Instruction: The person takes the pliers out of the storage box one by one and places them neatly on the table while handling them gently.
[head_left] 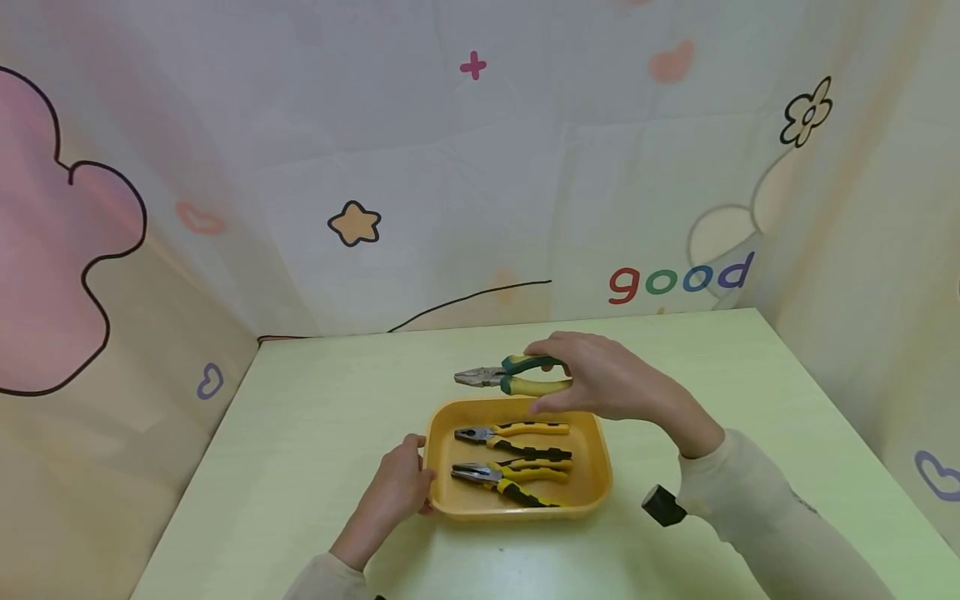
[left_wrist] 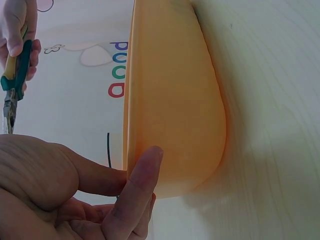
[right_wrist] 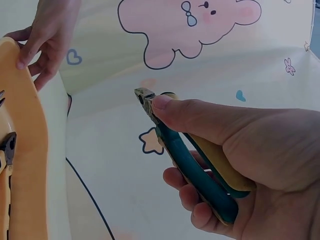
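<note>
My right hand (head_left: 607,379) grips a pair of combination pliers (head_left: 491,377) by its green-and-yellow handles, raised just past the back rim of a yellow tray (head_left: 517,513). Their metal nose points left in the head view. In the right wrist view, the thumb lies along the pliers (right_wrist: 187,165) and the fingers curl under the handles. With thumb and fingers, my left hand (head_left: 397,479) pinches the tray's left rim, also seen on the tray wall (left_wrist: 175,95). Inside lie yellow-and-black pliers (head_left: 491,437) and, nearer me, more pliers (head_left: 495,477), partly overlapping; I cannot tell their exact count.
The tray sits on a pale green table (head_left: 315,433). A printed curtain (head_left: 420,150) with a star, flowers and lettering stands behind the table and along both sides. A small black block (head_left: 663,506) sticks out by the right sleeve.
</note>
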